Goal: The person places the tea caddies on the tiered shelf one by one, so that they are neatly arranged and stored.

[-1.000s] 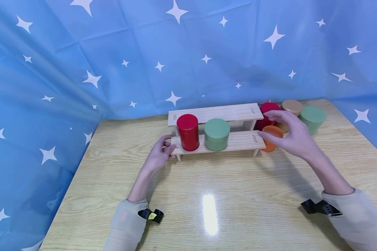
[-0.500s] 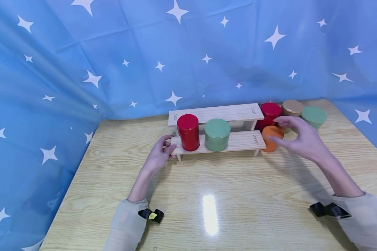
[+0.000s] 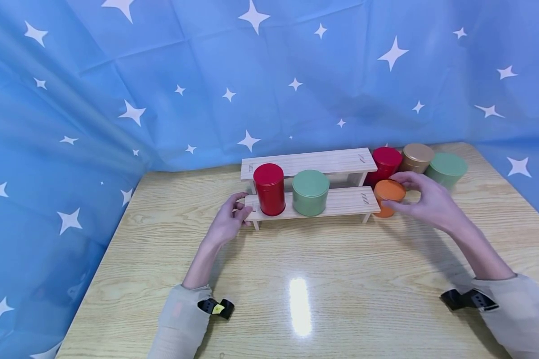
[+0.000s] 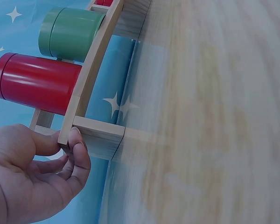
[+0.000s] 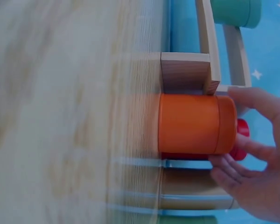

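Note:
In the head view, my left hand (image 3: 226,222) pinches the left end of the lower tier of a pale wooden two-tier shelf (image 3: 347,199), thumb on top, fingers underneath. On that tier stand a tall red canister (image 3: 269,192) and a shorter green canister (image 3: 311,194). At the shelf's right end, my right hand (image 3: 424,199) is around the lid of an orange canister (image 3: 390,192) standing on the table. The right wrist view has the thumb on one side of the orange lid and fingers on the other; how firmly they press cannot be told.
Behind the orange canister stand a dark red canister (image 3: 386,157), a gold-brown canister (image 3: 416,155) and another green canister (image 3: 446,167), close together. The upper tier (image 3: 307,160) sits near the blue star-patterned curtain (image 3: 269,75). Light reflects on the wooden table (image 3: 337,279).
My right hand has drawn back to the right from the shelf's end, then closed in around the orange canister's lid. The left hand and shelf have stayed in place.

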The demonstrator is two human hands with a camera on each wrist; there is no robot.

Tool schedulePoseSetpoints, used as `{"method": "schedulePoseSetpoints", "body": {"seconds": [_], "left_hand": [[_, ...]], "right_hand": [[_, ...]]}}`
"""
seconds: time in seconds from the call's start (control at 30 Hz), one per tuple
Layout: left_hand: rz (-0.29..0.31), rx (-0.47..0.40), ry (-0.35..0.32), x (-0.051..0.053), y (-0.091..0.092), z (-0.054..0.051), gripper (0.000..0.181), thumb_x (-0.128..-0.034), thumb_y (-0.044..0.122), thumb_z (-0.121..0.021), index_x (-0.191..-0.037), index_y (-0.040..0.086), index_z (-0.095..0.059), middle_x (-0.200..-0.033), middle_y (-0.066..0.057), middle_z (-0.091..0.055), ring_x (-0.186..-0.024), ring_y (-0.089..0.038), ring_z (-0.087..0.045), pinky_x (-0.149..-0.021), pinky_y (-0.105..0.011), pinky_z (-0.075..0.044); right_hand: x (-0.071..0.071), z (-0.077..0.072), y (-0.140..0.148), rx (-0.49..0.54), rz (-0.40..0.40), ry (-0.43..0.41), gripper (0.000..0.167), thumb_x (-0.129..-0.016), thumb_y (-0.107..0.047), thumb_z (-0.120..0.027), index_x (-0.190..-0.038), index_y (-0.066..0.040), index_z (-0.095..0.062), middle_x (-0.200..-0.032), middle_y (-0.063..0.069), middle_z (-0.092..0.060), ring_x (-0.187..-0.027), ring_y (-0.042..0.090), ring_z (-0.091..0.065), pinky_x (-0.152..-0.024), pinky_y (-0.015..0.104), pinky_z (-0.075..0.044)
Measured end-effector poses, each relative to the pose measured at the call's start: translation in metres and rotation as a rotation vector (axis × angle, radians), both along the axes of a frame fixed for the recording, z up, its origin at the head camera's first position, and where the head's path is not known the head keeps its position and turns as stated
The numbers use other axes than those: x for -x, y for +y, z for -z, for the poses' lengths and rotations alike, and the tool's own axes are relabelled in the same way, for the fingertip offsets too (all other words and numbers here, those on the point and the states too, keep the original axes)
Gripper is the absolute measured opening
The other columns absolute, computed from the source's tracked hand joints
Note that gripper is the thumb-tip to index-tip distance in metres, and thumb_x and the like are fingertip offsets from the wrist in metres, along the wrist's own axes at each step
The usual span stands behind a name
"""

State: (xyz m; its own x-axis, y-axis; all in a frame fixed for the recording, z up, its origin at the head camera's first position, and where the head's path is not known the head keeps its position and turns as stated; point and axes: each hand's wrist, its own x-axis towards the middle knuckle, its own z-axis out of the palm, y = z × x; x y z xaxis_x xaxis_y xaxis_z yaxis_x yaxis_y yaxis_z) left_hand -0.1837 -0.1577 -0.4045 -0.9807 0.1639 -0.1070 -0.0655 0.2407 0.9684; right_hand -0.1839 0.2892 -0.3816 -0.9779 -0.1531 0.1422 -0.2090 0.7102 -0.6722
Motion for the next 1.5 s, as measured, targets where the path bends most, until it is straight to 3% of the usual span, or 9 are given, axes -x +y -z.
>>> {"method": "schedulePoseSetpoints", "body": {"seconds": [0.63, 1.07, 1.17, 1.3, 1.5], "left_hand": [[-0.009, -0.006, -0.003, 0.001, -0.001, 0.002, 0.045, -0.1050, 0.005, -0.053, -0.148, -0.001, -0.041, -0.103, -0.013, -0.045, -0.077, -0.016, -0.054, -0.075, -0.027, -0.059], [-0.006, -0.012, -0.005, 0.001, -0.001, 0.003, 0.046, -0.1051, 0.004, -0.053, -0.149, -0.002, -0.040, -0.103, -0.013, -0.045, -0.076, -0.015, -0.055, -0.075, -0.027, -0.059], [-0.006, -0.009, -0.004, 0.001, -0.001, 0.003, 0.046, -0.1051, 0.004, -0.052, -0.149, -0.002, -0.039, -0.103, -0.013, -0.046, -0.077, -0.015, -0.055, -0.077, -0.029, -0.060], [-0.007, -0.009, -0.005, 0.001, -0.001, 0.004, 0.046, -0.1050, 0.004, -0.053, -0.149, -0.002, -0.039, -0.103, -0.013, -0.045, -0.077, -0.016, -0.055, -0.077, -0.030, -0.060], [-0.004, -0.010, -0.006, 0.002, -0.001, 0.003, 0.046, -0.1052, 0.004, -0.052, -0.149, -0.003, -0.039, -0.103, -0.013, -0.044, -0.078, -0.015, -0.053, -0.080, -0.034, -0.060]], "right_hand": [[0.003, 0.004, 0.004, -0.025, -0.053, -0.028, 0.067, -0.084, -0.026, -0.085, -0.135, 0.001, -0.052, -0.133, 0.026, -0.055, -0.122, 0.052, -0.051, -0.097, 0.070, -0.041], [0.000, -0.006, 0.006, -0.039, 0.018, 0.016, 0.064, -0.080, -0.025, -0.088, -0.128, 0.004, -0.057, -0.126, 0.027, -0.058, -0.119, 0.051, -0.052, -0.096, 0.065, -0.044], [-0.002, -0.012, 0.007, -0.041, 0.032, 0.030, 0.064, -0.081, -0.025, -0.088, -0.130, 0.003, -0.056, -0.127, 0.026, -0.058, -0.119, 0.050, -0.053, -0.095, 0.056, -0.045], [-0.005, -0.020, 0.009, -0.042, 0.057, 0.064, 0.064, -0.082, -0.024, -0.087, -0.131, 0.002, -0.057, -0.125, 0.024, -0.059, -0.112, 0.040, -0.056, -0.083, 0.037, -0.041], [-0.010, -0.031, 0.010, -0.020, 0.077, 0.138, 0.063, -0.081, -0.020, -0.087, -0.132, 0.003, -0.058, -0.123, 0.022, -0.060, -0.097, -0.001, -0.048, -0.076, 0.026, -0.039]]}}
